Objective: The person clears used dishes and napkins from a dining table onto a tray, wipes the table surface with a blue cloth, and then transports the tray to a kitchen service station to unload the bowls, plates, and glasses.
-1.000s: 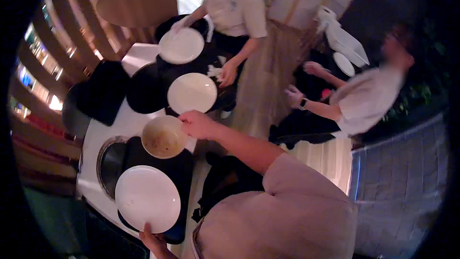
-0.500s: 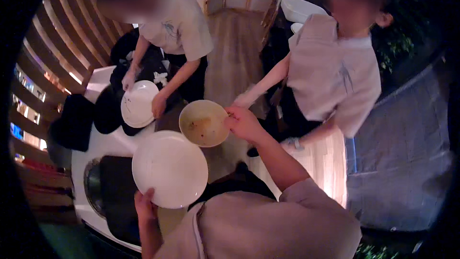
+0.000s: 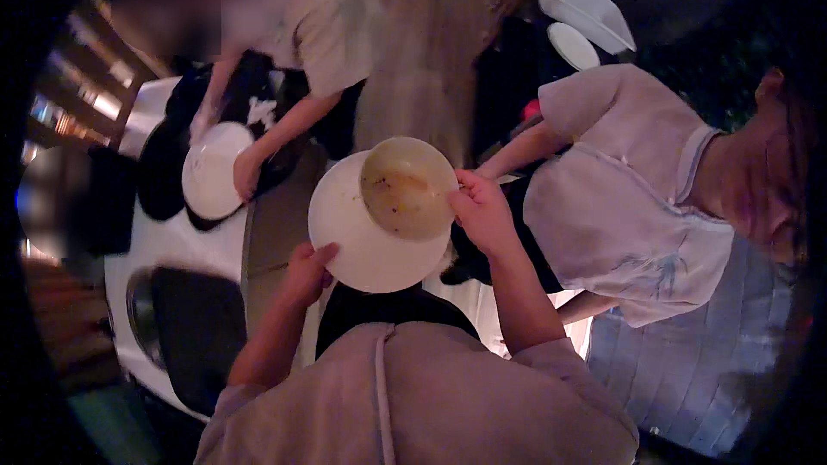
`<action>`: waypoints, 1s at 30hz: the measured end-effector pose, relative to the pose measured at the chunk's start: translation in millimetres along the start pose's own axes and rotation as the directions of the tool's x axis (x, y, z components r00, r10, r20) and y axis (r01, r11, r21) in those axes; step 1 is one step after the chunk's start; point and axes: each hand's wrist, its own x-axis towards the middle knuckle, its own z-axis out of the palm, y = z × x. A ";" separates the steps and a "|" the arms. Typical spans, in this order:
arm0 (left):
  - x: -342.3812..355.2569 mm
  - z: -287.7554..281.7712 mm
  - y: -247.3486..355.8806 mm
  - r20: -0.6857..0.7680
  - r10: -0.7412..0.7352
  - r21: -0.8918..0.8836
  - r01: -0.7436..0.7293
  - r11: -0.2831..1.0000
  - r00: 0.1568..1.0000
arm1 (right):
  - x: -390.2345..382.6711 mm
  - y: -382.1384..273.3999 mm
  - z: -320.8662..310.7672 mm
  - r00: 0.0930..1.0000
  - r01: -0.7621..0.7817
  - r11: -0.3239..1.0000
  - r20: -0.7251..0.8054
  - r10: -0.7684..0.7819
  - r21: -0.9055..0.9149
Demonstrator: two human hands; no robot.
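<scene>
My left hand [image 3: 312, 274] grips the near left rim of a large round white plate [image 3: 357, 250], thumb over the edge. In my right hand [image 3: 482, 211] is a pale bowl [image 3: 405, 198], pinched at its right rim and tilted so its inside shows. Brownish food residue and dark specks stain the bowl's inside. The bowl overlaps the upper right part of the plate and hides it; whether the two touch, I cannot tell. Both are held in front of my body.
A co-worker at the far left holds another white plate [image 3: 214, 176] over a white table [image 3: 215, 245], near crumpled white tissues [image 3: 261, 110]. A dark panel [image 3: 202, 327] lies at the table's near end. Another person [image 3: 616, 189] stands close on my right. White dishes [image 3: 573, 46] stand behind.
The plate has moved right and the bowl slightly right and up, so the bowl now overlaps the plate. My view has shifted; the person on the right appears farther right and leaning.
</scene>
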 end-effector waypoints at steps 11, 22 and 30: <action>189.3 90.7 58.9 0.317 0.018 0.124 -0.061 0.990 0.948 | 52.1 -11.1 -48.1 0.934 -0.046 0.999 -0.353 0.051 0.023; 297.0 241.6 190.1 0.265 0.110 0.120 -0.146 0.982 0.958 | 96.3 53.6 -181.2 0.651 -0.116 0.981 -0.734 0.193 0.155; 431.2 395.8 265.0 0.269 0.130 0.185 -0.184 0.965 0.954 | 218.4 73.5 -384.8 0.530 -0.071 0.992 -0.839 0.124 0.102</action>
